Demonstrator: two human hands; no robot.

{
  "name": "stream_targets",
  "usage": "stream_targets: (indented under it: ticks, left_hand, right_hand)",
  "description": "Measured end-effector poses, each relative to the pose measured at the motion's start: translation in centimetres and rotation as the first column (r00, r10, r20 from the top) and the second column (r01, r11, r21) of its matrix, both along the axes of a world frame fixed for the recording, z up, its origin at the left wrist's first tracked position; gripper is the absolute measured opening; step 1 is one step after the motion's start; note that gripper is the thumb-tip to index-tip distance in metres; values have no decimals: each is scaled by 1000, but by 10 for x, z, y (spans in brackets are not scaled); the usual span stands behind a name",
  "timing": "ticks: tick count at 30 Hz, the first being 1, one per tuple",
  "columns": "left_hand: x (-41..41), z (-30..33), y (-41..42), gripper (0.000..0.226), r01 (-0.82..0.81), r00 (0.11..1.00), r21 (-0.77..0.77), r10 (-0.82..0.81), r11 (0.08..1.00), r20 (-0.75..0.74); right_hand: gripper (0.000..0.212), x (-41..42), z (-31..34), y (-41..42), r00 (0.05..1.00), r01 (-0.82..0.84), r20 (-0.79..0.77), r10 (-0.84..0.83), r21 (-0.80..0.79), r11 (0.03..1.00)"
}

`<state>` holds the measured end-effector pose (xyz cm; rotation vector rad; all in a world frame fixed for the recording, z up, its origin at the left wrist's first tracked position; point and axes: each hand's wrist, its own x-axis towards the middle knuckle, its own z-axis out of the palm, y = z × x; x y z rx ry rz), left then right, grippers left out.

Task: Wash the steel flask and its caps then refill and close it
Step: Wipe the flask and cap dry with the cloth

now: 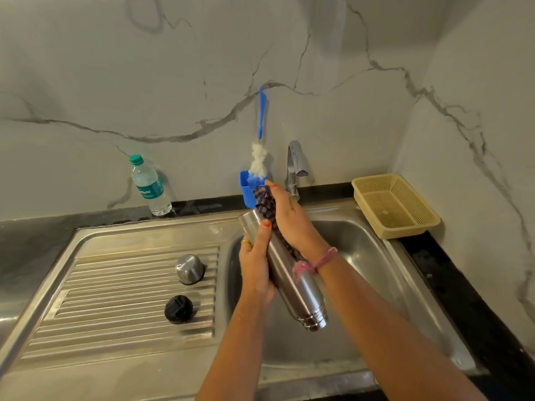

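Over the sink [362,244] basin, the steel flask [289,273] is held at a slant, its mouth end low and toward the person, its base up toward the tap [295,166]. The left hand [256,264] wraps its fingers [265,233] round the body from the drainboard side, thumb on top. The right hand [292,221] lies along the flask with a purple scrubbing cloth [267,206] pressed under its palm; the fingers look mostly straight, pushing the cloth against the steel rather than curling round it, though how the cloth is caught underneath I cannot tell.

What could go wrong, to my eye: the flask is smooth and probably wet, and only one hand truly grips it, so a hard rub could slide it out and drop it into the basin. The pink wrist thread [324,260] hangs loose against the flask and may snag or soak.

Left of the sink basin, on the ribbed drainboard, stand the steel cap [189,269] and the black cap [178,309], both yet to be handled. Behind the flask, a bottle brush [259,160] stands in a blue holder [246,189].

Further left of the sink, against the wall on the counter [34,244], stands a plastic water bottle [149,188]; its label reads partly "…ture", the start hidden. A yellow basket [396,205] sits right of the basin.
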<state>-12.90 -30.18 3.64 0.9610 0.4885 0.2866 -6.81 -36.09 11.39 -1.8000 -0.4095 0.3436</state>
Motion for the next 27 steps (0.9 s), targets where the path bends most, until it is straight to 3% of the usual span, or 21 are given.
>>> stream_targets:
  ticks: [2, 6, 9, 12, 16, 19, 27]
  left_hand:
    - [-1, 1, 5, 84, -52, 999, 3, 52, 999, -3]
    - [-4, 2, 18, 82, -116, 993, -57, 115, 992, -26]
    - [-5, 3, 31, 82, -150, 989, -35, 149, 988, -23]
    - [-8, 6, 30, 86, -131, 991, 19, 131, 991, -22]
    - [-9, 13, 23, 81, -15, 999, -57, 16, 998, 27]
    - [-9, 17, 14, 78, 95, 993, -4, -94, 995, 72]
    - [-4, 34, 3, 61, 61, 996, 130, -68, 990, 49]
  right_hand:
    - [49, -9, -8, -6, 997, -76, -17, 77, 29, 997]
    - [47, -33, -46, -32, 988, -153, 15, 155, -99, 983]
    - [48, -69, -75, -55, 994, -99, 38, 105, -116, 988]
    - [59, -88, -87, -58, 984, 2, 176, 35, -203, 979]
    - [54, -71, -59, -43, 964, 39, 266, 21, -219, 975]
    - [53, -42, -25, -21, 954, 65, 298, -24, -126, 990]
    - [60, 18, 24, 14, 911, 129, 412, -36, -200, 971]
